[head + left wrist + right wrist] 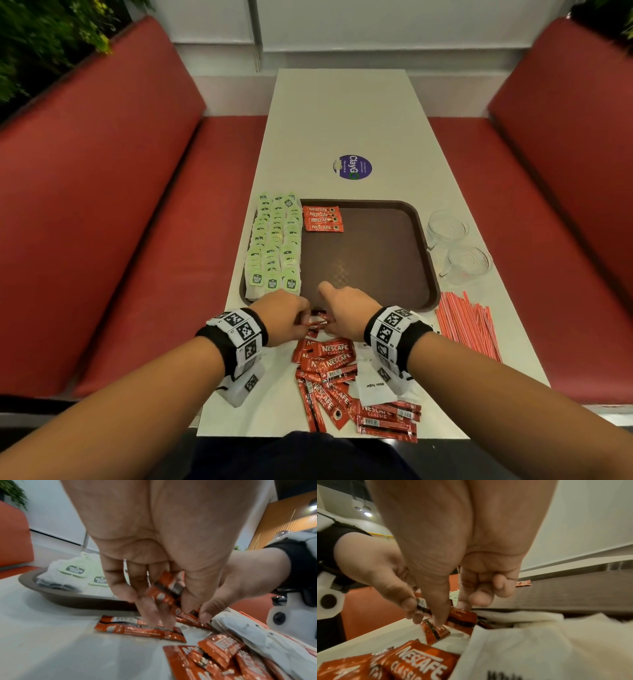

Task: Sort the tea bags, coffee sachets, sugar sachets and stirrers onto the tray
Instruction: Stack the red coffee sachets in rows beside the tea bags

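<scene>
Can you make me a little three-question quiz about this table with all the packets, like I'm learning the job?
1. True or false: the tea bags lie in rows on the left side of the tray.
2. What does the left hand hold? A) a stirrer B) a red coffee sachet C) a glass cup
3. Fill the gap: the striped stirrers lie on the table, to the ____ of the tray.

Key: 1 true. 2 B. 3 right, off the tray, near the two glass cups.
</scene>
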A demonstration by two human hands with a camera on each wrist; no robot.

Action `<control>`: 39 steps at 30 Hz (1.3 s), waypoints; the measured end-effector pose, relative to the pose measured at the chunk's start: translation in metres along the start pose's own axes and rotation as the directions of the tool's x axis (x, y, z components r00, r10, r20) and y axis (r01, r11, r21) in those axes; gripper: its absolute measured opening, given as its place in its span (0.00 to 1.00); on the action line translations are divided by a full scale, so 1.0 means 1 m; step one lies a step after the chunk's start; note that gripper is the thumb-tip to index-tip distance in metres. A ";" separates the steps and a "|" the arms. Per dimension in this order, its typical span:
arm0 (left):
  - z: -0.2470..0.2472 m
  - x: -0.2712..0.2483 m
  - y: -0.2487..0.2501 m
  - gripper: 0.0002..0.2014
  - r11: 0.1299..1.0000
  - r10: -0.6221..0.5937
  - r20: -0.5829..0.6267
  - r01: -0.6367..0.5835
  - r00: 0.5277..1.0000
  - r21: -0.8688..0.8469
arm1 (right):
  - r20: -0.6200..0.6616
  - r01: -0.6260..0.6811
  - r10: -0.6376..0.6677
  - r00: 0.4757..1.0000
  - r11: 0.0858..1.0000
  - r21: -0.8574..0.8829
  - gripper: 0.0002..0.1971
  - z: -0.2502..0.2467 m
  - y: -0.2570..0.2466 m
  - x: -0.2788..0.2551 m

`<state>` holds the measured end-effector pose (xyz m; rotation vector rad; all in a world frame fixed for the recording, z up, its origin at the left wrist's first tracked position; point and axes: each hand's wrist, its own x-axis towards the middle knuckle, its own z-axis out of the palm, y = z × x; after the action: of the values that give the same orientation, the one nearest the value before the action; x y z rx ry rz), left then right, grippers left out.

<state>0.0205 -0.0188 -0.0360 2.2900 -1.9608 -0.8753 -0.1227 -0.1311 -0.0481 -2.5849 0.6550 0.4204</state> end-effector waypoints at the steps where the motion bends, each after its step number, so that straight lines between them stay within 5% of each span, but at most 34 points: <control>1: -0.002 -0.001 -0.002 0.05 0.999 0.010 0.000 -0.010 1.000 -0.034 | -0.009 0.005 -0.005 1.000 1.000 0.024 0.27 -0.001 0.000 0.001; 4: -0.010 -0.002 -0.010 0.10 0.993 0.016 -0.015 -0.018 1.000 -0.115 | -0.022 0.035 -0.033 0.999 0.996 0.083 0.25 -0.002 0.001 0.003; 11: -0.031 0.001 -0.028 0.16 0.985 -0.061 -0.194 0.028 0.979 -0.169 | -0.036 0.030 -0.025 0.999 0.992 0.121 0.04 -0.019 -0.002 0.008; 17: -0.043 0.011 -0.032 0.06 0.970 -0.041 -0.289 -0.031 0.956 -0.240 | -0.176 0.012 0.040 0.984 0.959 0.285 0.15 -0.035 0.007 0.016; 22: -0.047 0.024 -0.027 0.13 0.970 0.027 -0.367 -0.113 0.930 -0.215 | -0.254 0.050 0.054 0.966 0.921 0.385 0.03 -0.047 0.014 0.017; 27: -0.049 0.049 -0.026 0.06 0.993 0.051 -0.365 -0.087 0.930 -0.083 | -0.268 0.108 -0.024 0.963 0.947 0.303 0.06 -0.046 0.026 0.028; 34: -0.059 0.083 -0.027 0.08 0.994 0.051 -0.329 -0.017 0.943 0.105 | -0.262 0.027 0.042 0.964 0.967 0.254 0.05 -0.052 0.044 0.040; 39: -0.069 0.124 -0.023 0.04 0.977 -0.124 -0.256 0.163 0.959 0.138 | -0.267 -0.065 0.195 0.944 0.901 0.428 0.10 -0.056 0.054 0.044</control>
<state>0.0779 -0.1506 -0.0363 2.5118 -1.8370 -0.4242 -0.1028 -0.2176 -0.0355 -2.2159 0.9192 -0.0838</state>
